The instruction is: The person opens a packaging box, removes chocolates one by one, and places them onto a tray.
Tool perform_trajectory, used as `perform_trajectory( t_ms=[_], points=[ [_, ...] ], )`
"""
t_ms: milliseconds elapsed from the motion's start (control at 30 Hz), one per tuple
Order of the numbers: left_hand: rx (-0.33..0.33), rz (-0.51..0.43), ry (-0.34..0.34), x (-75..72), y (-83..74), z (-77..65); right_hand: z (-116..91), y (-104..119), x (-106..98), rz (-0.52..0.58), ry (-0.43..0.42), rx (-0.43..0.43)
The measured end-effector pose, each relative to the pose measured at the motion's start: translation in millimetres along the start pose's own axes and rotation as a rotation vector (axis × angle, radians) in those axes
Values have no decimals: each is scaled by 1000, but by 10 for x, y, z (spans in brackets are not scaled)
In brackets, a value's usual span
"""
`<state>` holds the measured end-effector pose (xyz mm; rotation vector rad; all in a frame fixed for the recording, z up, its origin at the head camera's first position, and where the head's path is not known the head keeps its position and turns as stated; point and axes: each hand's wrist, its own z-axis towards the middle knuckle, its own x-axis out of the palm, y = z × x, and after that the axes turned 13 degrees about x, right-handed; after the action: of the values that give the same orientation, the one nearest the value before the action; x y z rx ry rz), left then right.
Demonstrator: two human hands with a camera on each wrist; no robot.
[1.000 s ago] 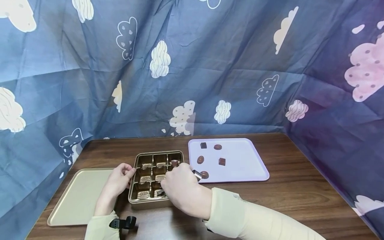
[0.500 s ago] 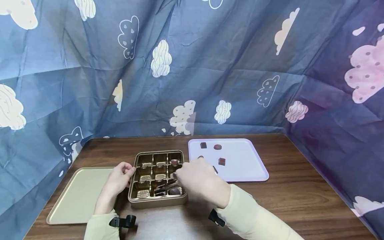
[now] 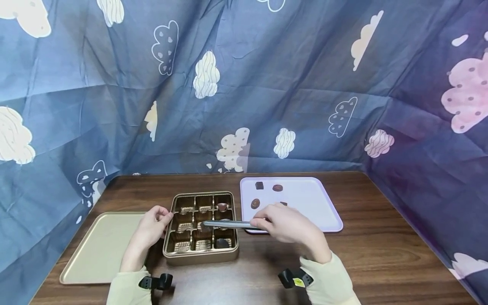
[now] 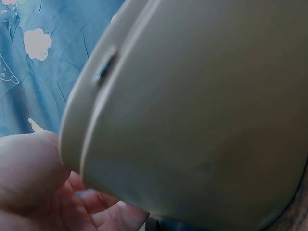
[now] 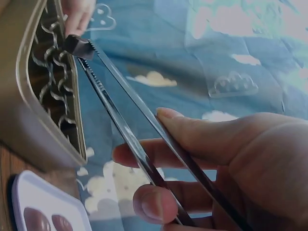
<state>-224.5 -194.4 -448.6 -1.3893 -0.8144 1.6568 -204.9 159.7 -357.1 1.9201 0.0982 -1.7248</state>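
Note:
My left hand holds the left rim of a gold tin divided into compartments. In the left wrist view, its thumb presses at the tin's corner, with the other fingers curled beneath. My right hand grips metal tweezers that reach left across the tin. The toothed tips pinch a dark chocolate, seen over the middle compartment in the head view. A reddish-brown chocolate sits in the back right compartment and a dark one in the front right; the tweezers partly cover the compartment between.
Beyond my right hand, a lilac tray bears several chocolates, including a dark square piece, an oval one and a swirled one. A gold lid-like tray lies left of the tin. Blue cloth hangs behind the table.
My right hand has drawn back to the right from over the tin. The tweezer tips have gone from the front middle compartment to above the centre one. My left hand stays put.

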Motion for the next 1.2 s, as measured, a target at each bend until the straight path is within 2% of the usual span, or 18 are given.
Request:
perform_trajectory(
  t_ms=[233,433,700,800,933,1200],
  points=[
    [4,1,3,9,-10,-25,-133,-300,-99,141,24,42],
    [-1,5,3,21,-17,-20,-355,-679,-196,292,59,148],
    [13,4,-1,0,-8,-17,-690,-1303,-243,470,116,367],
    [14,8,1,-7,-10,-16,-787,-1463,-216,598,166,480],
    [-8,9,5,-8,8,-30,-856,-1600,-166,685,216,567],
    [1,11,2,-25,19,-30,-821,-1665,-119,583,219,566]
  ],
)
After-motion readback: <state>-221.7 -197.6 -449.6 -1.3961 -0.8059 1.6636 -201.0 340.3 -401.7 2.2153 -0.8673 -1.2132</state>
